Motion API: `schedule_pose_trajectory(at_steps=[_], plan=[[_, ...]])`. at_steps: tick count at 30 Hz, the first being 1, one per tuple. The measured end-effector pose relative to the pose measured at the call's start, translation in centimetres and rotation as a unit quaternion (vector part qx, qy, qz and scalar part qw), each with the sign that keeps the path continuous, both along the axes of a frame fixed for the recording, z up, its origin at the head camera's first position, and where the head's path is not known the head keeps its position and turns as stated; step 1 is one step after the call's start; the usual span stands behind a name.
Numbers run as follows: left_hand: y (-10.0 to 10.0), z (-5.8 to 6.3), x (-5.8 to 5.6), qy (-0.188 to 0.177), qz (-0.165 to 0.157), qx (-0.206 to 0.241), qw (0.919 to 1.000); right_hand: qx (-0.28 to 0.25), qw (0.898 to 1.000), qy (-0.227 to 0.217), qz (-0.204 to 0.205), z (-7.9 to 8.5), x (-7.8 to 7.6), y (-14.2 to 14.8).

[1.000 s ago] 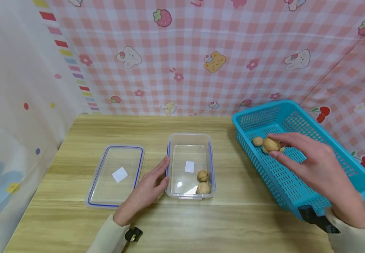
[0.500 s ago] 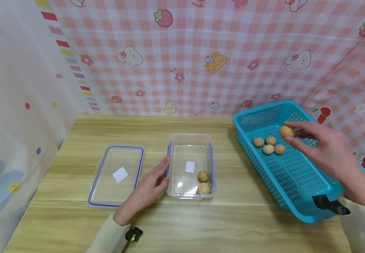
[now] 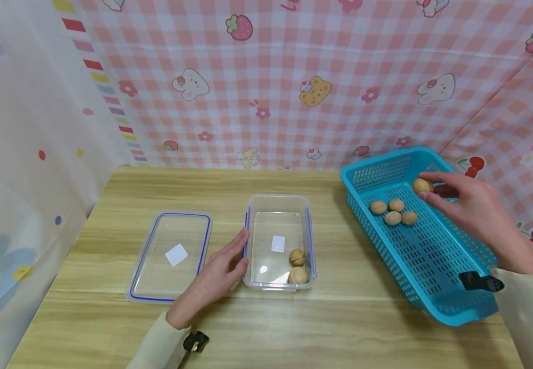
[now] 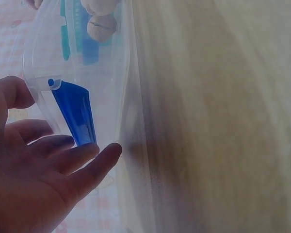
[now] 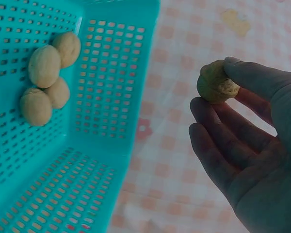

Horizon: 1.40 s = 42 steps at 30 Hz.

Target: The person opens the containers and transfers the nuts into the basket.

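Note:
My right hand (image 3: 471, 210) pinches a walnut (image 3: 422, 186) between thumb and fingertips, raised above the blue basket; the right wrist view shows this walnut (image 5: 216, 83) from the side. Several more walnuts (image 3: 393, 218) lie grouped on the basket floor. My left hand (image 3: 213, 274) rests with fingers extended against the left side of a clear plastic container (image 3: 262, 225). In the left wrist view the fingertips (image 4: 114, 149) lie around its blue side latch (image 4: 76, 111). Two walnuts (image 3: 298, 266) sit in the container's near right corner.
A clear lid (image 3: 158, 277) with a blue seal lies on the wooden table (image 3: 294, 333), left of the container. The blue basket (image 3: 386, 259) stands at the right. Patterned cloth (image 3: 266, 66) hangs behind the table and along both sides.
My right hand, holding the walnut, has lifted and shifted right and back, revealing the walnuts in the basket. My left hand stays at the container.

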State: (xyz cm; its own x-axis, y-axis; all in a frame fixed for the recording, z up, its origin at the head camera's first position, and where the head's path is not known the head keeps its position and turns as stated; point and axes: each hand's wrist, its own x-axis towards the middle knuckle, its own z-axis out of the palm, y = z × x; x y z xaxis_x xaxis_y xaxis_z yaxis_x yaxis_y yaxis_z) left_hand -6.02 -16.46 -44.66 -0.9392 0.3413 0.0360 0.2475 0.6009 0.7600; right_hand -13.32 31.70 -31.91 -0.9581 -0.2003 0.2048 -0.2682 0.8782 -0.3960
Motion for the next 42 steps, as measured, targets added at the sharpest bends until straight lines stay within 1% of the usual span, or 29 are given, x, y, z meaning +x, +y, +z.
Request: schedule_pose_trajectory(at_steps=[4,7,10,15,18,22,24,33,38,42], plan=[[0.0,0.0,-0.1,-0.004,0.0,-0.002,1.0,-0.009,0.999,-0.032,0.003,-0.8,-1.1,0.8],[-0.1,0.0,-0.1,-0.005,-0.002,-0.001,1.0,-0.015,0.999,-0.047,0.006,-1.4,-1.9,1.4],[-0.1,0.1,-0.1,-0.005,-0.005,0.0,1.0,-0.017,0.998,-0.055,0.011,-2.0,-2.6,1.8],[-0.1,-0.1,-0.1,-0.004,-0.006,-0.002,1.0,-0.011,0.997,-0.072,0.008,-2.8,-3.7,2.4],[-0.1,-0.1,-0.1,-0.001,-0.007,-0.002,1.0,-0.016,0.995,-0.1,0.009,-3.4,-4.5,2.9],[-0.1,-0.1,-0.1,0.011,-0.006,-0.004,0.9999,-0.037,0.99,-0.133,0.024,-4.6,-5.5,3.5],[-0.1,-0.1,-0.1,0.015,-0.006,-0.004,0.9999,-0.039,0.988,-0.143,0.032,-5.1,-5.9,3.6],[-0.1,0.0,0.0,0.011,-0.003,-0.003,0.9999,-0.014,0.978,-0.207,0.024,-7.4,-7.2,4.2],[-0.1,0.0,0.0,0.009,-0.002,-0.005,1.0,-0.001,0.978,-0.208,0.02,-8.4,-7.4,4.6],[-0.1,-0.1,0.0,0.009,-0.003,-0.005,0.9999,0.008,0.977,-0.212,0.021,-8.9,-7.4,4.9]])
